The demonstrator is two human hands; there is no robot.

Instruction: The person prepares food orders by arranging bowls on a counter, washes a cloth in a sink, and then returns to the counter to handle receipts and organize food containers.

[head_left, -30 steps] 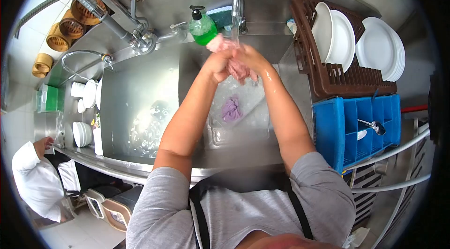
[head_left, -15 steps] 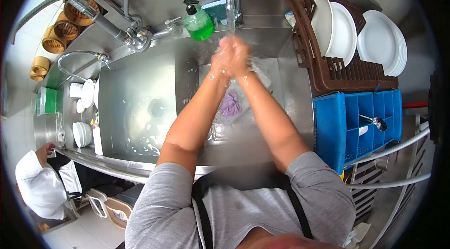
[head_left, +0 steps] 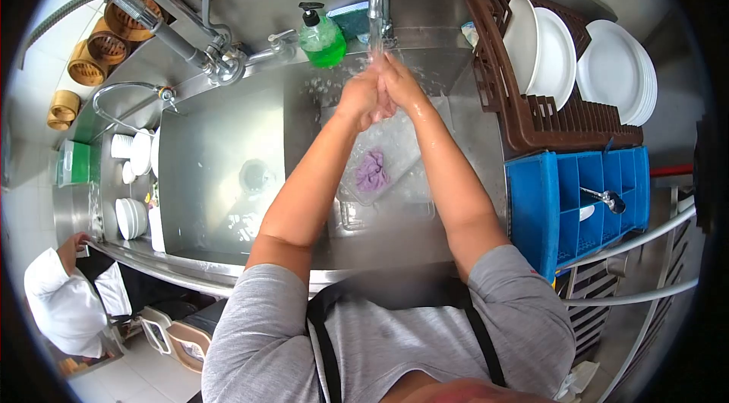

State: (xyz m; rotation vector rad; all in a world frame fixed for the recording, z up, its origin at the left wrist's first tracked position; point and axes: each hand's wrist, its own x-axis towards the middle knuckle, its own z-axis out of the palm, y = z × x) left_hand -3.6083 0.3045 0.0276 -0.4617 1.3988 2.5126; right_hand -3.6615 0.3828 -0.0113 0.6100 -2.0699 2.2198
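Water runs from the curved faucet [head_left: 377, 4] onto my two hands, which touch each other above the right sink basin. My left hand [head_left: 360, 99] is on the left with its fingers bent against the other palm. Beside it, my right hand [head_left: 399, 84] presses in from the right, fingers close together. No object shows between them. Beneath, a purple cloth [head_left: 372, 171] lies in a clear plastic container [head_left: 395, 189] in the basin. A soap bottle [head_left: 322, 42] with green liquid stands behind, left of the faucet.
A brown rack [head_left: 524, 126] with white plates [head_left: 615, 69] and a blue divided bin [head_left: 535, 209] are at the right. Cloudy water fills the left basin [head_left: 220, 175]. White bowls [head_left: 131, 218] stand further left, near a person in white [head_left: 64, 304].
My hands have come slightly down and apart from their tight clasp, with the right hand now higher than the left. Less splash surrounds them.
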